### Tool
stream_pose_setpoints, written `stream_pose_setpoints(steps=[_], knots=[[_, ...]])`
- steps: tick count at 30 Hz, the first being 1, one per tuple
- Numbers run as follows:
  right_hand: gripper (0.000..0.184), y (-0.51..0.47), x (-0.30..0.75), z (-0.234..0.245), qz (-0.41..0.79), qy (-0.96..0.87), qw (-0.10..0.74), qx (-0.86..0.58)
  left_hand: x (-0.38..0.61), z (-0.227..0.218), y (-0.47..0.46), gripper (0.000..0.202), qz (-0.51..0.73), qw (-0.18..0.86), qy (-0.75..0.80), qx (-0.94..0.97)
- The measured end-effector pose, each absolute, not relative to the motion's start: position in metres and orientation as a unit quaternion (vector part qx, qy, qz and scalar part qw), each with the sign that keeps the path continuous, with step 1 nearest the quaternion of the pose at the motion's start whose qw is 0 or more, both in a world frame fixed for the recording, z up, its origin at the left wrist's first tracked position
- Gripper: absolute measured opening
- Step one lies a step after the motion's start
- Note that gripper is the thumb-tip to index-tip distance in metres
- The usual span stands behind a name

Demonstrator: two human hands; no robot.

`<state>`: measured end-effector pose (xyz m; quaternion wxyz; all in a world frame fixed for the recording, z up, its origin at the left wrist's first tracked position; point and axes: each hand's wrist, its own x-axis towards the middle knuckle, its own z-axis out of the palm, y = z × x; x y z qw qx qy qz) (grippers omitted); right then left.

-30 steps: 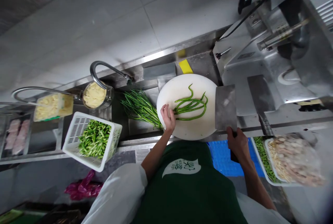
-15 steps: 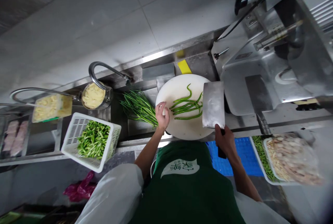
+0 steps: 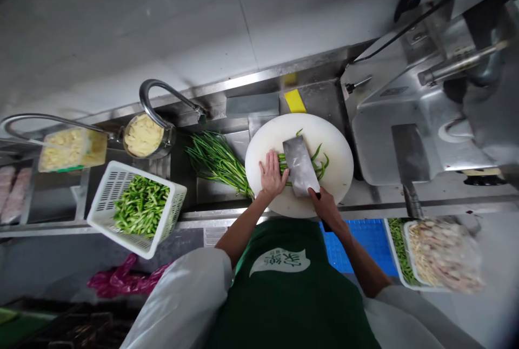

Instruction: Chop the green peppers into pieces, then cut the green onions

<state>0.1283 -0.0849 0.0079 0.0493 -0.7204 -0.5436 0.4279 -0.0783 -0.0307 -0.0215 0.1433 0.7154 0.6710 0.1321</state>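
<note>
A round white cutting board (image 3: 332, 146) lies on the steel counter with a small bunch of long green beans (image 3: 320, 164) across it. My left hand (image 3: 272, 173) lies flat on the left end of the beans, fingers stretched forward. My right hand (image 3: 323, 205) grips the handle of a broad cleaver (image 3: 299, 166), whose blade stands over the beans just right of my left fingers. A bigger pile of uncut green beans (image 3: 214, 160) lies to the left of the board.
A white slotted basket (image 3: 121, 178) holds cut green pieces at the left. A faucet (image 3: 164, 94), a metal bowl (image 3: 144, 135) and a tub (image 3: 71, 149) of pale food stand behind. A steel slicing machine (image 3: 430, 105) is at right, a blue crate (image 3: 365, 241) and trays (image 3: 441, 254) below it.
My right hand swung the cleaver from the board's right edge leftwards onto the beans. My left hand went from curled at the bean ends to lying flat on them.
</note>
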Motion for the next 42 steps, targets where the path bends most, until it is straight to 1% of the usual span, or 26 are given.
stream_pose_setpoints(steps=[4, 9, 13, 17, 24, 29, 34, 38, 42], knots=[[0.040, -0.089, 0.136, 0.005, 0.411, -0.568, 0.014, -0.713, -0.083, -0.025, -0.025, 0.077, 0.114, 0.128, 0.661, 0.731], [0.038, -0.086, 0.135, 0.006, 0.407, -0.580, -0.002, -0.706, -0.084, -0.024, -0.023, 0.079, 0.075, 0.109, 0.659, 0.740], [0.040, -0.078, 0.122, 0.011, 0.417, -0.579, -0.004, -0.701, -0.086, -0.025, -0.020, 0.080, 0.080, 0.101, 0.654, 0.745], [0.043, -0.069, 0.110, 0.017, 0.421, -0.580, -0.029, -0.697, -0.089, -0.026, -0.018, 0.079, 0.083, 0.105, 0.647, 0.751], [0.046, -0.069, 0.083, 0.020, 0.390, -0.568, -0.067, -0.721, -0.093, -0.026, -0.018, 0.081, 0.099, 0.113, 0.641, 0.753], [0.042, -0.072, 0.051, 0.023, 0.353, -0.568, -0.048, -0.742, -0.095, -0.026, -0.017, 0.079, 0.112, 0.133, 0.637, 0.751], [0.041, -0.064, 0.040, 0.024, 0.335, -0.571, -0.010, -0.750, -0.099, -0.024, -0.021, 0.074, 0.141, 0.136, 0.618, 0.761], [0.037, -0.064, 0.062, 0.029, 0.337, -0.591, 0.026, -0.732, -0.111, -0.016, -0.037, 0.069, 0.137, 0.154, 0.584, 0.785], [0.043, -0.070, 0.103, 0.036, 0.318, -0.557, 0.072, -0.764, -0.119, -0.006, -0.037, 0.062, 0.177, 0.178, 0.604, 0.756]])
